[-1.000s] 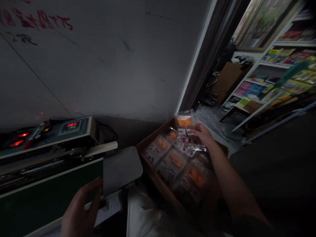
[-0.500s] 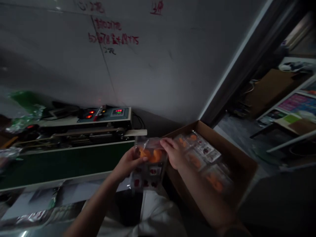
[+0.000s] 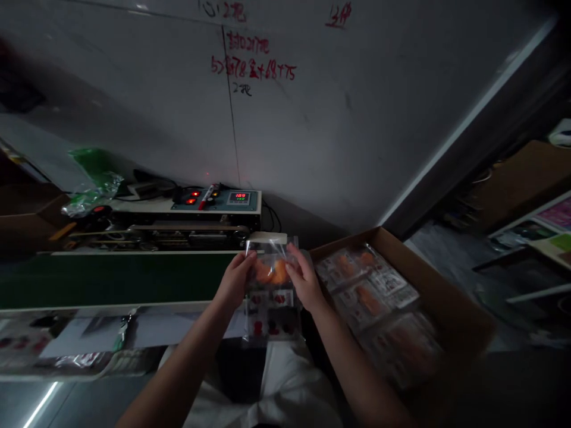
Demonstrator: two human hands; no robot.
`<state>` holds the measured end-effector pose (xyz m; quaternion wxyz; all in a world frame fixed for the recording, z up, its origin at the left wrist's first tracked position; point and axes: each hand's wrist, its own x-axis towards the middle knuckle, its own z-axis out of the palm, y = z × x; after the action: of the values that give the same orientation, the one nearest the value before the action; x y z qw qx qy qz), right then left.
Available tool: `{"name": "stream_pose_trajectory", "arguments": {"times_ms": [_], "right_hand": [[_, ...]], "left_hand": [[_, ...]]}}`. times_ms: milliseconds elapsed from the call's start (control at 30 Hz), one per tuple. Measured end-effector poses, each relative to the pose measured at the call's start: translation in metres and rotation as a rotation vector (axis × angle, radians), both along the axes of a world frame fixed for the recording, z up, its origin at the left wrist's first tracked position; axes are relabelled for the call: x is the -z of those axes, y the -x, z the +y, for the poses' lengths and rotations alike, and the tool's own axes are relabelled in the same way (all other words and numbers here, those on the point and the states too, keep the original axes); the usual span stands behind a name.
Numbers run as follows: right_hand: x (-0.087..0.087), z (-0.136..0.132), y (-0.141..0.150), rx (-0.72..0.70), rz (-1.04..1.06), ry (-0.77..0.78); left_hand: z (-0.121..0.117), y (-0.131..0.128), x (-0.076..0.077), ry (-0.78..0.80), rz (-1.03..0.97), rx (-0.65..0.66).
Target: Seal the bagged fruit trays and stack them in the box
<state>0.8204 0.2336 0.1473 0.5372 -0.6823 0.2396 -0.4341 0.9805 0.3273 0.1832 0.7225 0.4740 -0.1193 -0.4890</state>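
A clear plastic bag [image 3: 271,300] hangs upright between my two hands, over my lap. Orange pieces show through its upper half, and small dark red shapes and a printed label show lower down. My left hand [image 3: 235,278] grips the bag's left edge, thumb toward the front. On the opposite edge, my right hand [image 3: 304,278] pinches the film between thumb and fingers. To the right stands a cardboard box [image 3: 446,297], holding several similar clear packs [image 3: 366,300] with orange contents and printed labels.
At left runs a green conveyor belt [image 3: 120,276] beneath a sealing machine with a lit control panel [image 3: 216,200]; a red marker [image 3: 206,197] lies on it. Green and clear plastic [image 3: 96,184] sits farther left. Behind is a wall [image 3: 312,131] with red writing. Shelving [image 3: 544,244] stands far right.
My view has turned left, so the scene sits farther right. My right hand has shifted from the bag's top edge to its right side, and the bag's top now stands up.
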Motion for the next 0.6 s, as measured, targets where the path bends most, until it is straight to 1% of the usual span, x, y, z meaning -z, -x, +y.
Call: {"name": "stream_pose_trajectory", "arguments": {"times_ms": [33, 100, 167, 267, 333, 467, 533, 600], "right_hand": [[0.006, -0.002, -0.002, 0.037, 0.033, 0.040], [0.017, -0.007, -0.005, 0.090, 0.073, 0.063], [0.023, -0.011, -0.006, 0.116, 0.102, 0.062], [0.028, -0.014, -0.007, 0.161, 0.154, 0.115], [0.028, -0.015, -0.008, 0.188, 0.175, 0.148], [0.027, -0.018, -0.011, 0.237, 0.216, 0.223], [0.027, -0.019, -0.012, 0.244, 0.240, 0.250], [0.028, -0.018, -0.014, 0.235, 0.251, 0.233]], "left_hand": [[-0.001, -0.004, 0.003, -0.013, 0.019, 0.046], [-0.003, -0.013, 0.010, -0.054, 0.039, 0.108], [-0.006, -0.024, 0.017, -0.099, 0.016, 0.099], [-0.011, -0.036, 0.025, -0.139, -0.044, 0.052], [-0.015, -0.042, 0.025, -0.152, -0.045, 0.077], [-0.020, -0.047, 0.021, -0.140, 0.002, 0.151], [-0.022, -0.048, 0.022, -0.162, 0.025, 0.154], [-0.026, -0.049, 0.024, -0.204, 0.054, 0.136]]}}
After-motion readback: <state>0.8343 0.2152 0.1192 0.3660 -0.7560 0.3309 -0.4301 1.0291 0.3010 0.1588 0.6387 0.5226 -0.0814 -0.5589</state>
